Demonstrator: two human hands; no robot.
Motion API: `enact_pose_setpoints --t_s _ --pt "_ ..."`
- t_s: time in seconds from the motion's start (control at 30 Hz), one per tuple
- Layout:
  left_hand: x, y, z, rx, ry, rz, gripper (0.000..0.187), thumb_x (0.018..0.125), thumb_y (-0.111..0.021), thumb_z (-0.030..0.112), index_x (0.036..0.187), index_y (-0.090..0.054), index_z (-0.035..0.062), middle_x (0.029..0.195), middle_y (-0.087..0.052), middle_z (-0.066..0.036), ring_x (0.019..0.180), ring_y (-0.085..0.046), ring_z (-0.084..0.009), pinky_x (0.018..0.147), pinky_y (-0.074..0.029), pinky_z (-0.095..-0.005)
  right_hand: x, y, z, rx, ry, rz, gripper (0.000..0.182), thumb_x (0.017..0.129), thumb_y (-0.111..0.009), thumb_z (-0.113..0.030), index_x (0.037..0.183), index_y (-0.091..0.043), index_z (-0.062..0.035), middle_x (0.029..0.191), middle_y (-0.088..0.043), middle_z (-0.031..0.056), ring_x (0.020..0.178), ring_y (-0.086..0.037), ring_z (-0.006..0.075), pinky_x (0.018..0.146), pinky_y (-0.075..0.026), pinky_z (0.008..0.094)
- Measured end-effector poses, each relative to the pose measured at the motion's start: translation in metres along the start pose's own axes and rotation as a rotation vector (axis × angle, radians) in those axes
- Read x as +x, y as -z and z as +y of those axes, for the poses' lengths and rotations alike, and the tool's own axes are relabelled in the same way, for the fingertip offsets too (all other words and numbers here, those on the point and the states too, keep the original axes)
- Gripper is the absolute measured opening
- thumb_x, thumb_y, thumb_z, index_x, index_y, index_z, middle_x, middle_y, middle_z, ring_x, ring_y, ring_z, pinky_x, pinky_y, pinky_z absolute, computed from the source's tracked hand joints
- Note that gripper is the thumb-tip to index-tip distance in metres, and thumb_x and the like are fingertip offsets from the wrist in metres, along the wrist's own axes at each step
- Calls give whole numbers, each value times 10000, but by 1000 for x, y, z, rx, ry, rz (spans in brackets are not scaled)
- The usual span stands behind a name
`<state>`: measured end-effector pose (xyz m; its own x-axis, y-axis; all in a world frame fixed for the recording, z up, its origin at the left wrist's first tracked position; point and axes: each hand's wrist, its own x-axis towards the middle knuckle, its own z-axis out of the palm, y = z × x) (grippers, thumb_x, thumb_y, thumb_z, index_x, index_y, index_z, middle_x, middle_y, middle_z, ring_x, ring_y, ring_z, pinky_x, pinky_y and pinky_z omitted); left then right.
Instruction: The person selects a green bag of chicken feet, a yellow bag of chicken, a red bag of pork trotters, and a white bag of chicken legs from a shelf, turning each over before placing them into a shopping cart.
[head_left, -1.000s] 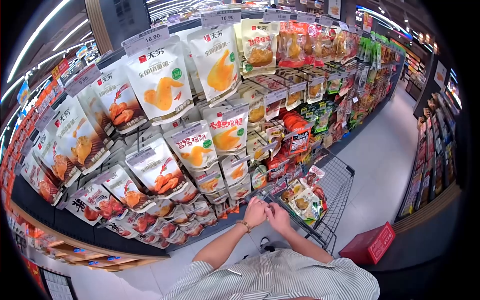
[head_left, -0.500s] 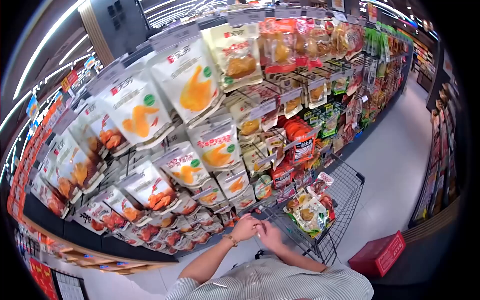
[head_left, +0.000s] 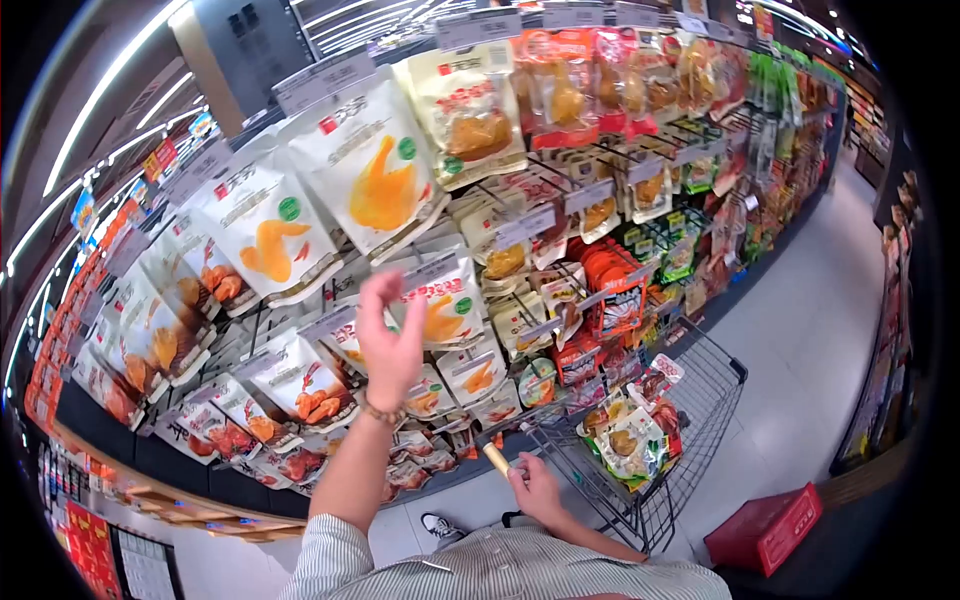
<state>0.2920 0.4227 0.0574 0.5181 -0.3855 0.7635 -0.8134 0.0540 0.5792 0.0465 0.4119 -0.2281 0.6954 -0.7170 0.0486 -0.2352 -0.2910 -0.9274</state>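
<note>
My left hand [head_left: 390,345], a bracelet at its wrist, is raised before the hanging snack pouches. Its fingers are apart with nothing in them, and it overlaps a white pouch with a yellow chicken picture [head_left: 440,312]. Higher up hangs a larger white pouch [head_left: 372,180] with a chicken leg printed on it. Low in front of me, my right hand [head_left: 537,490] is closed around the pale handle [head_left: 496,460] of a wire shopping cart [head_left: 700,400]. Several food packets [head_left: 625,440] lie in the cart.
The rack of packaged foods [head_left: 690,150] runs away to the right, with price tags [head_left: 527,225] on its hooks. A red box [head_left: 765,528] stands right of the cart. Tiled aisle floor [head_left: 790,330] lies beyond, with another shelf [head_left: 880,330] along the far right.
My left hand has left my right hand and risen up and left to the pouches. The right hand has moved slightly down onto the cart handle. My view has shifted slightly.
</note>
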Motion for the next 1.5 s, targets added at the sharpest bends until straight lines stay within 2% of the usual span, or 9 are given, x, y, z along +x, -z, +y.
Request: enact_pose_setpoints --t_s 0.17,0.2,0.47,0.5,0.6,0.8,0.83,1.07,1.5 --pt "46 26 -18 43 3 171 733 838 -724 199 1414 -330 -25 1407 -431 -166 1295 -427 -265 1079 -341 -397 3 -2 -5 21 43 6 458 890 -629 -206 1265 -500 23 1064 -609 140 802 -639 216 678 -525 339" --pt "54 26 -26 71 -24 244 780 792 -746 215 1392 -330 -61 1332 -453 -228 1237 -469 -316 1052 -367 -403 3 -1 -5 52 8 46 447 888 -630 -167 1270 -498 24 1057 -613 136 822 -636 200 672 -525 312" --pt "90 30 -50 -246 252 105 864 753 -784 211 1399 -286 -75 1358 -456 -224 1252 -463 -300 1042 -391 -384 5 -3 -9 31 6 97 456 889 -633 -169 1274 -490 28 1084 -582 136 831 -627 206 675 -536 317" --pt "94 29 -53 -287 283 73 788 774 -772 115 1387 -313 -72 1356 -469 -210 1213 -502 -239 994 -445 -338 4 -4 -10 36 2 98 455 886 -637 -163 1273 -492 28 1087 -580 140 832 -628 208 675 -537 318" --pt "109 26 -67 -412 417 -10 659 780 -766 97 1313 -418 -72 1247 -577 -156 1098 -578 -191 959 -464 -321 4 -5 -8 30 1 99 455 882 -641 -156 1272 -494 27 1090 -582 147 831 -633 210 674 -538 318" --pt "119 17 -58 -461 511 -144 472 763 -787 94 1162 -582 -54 1122 -663 -104 1010 -625 -161 896 -483 -298 8 -5 -1 29 21 86 466 881 -641 -163 1276 -489 31 1086 -605 163 809 -648 209 680 -538 319" --pt "117 13 -57 -461 477 -86 372 751 -786 97 1057 -646 -63 1054 -693 -123 922 -656 -172 837 -506 -306 8 -4 -2 31 10 75 470 882 -640 -170 1278 -488 33 1084 -607 164 811 -649 209 684 -538 321" --pt "114 6 -52 -352 484 -70 361 801 -761 146 1072 -643 -61 1043 -695 -103 913 -653 -162 803 -503 -301 3 -2 1 72 -24 65 473 880 -646 -180 1273 -497 37 1066 -614 159 800 -642 200 678 -529 316" --pt "96 49 -20 -800 420 -194 356 885 -698 158 1147 -593 -59 1086 -677 -113 951 -659 -154 826 -536 -294 1 2 -5 108 -2 61 418 875 -638 -139 1245 -524 20 1069 -611 126 785 -631 173 652 -520 293"
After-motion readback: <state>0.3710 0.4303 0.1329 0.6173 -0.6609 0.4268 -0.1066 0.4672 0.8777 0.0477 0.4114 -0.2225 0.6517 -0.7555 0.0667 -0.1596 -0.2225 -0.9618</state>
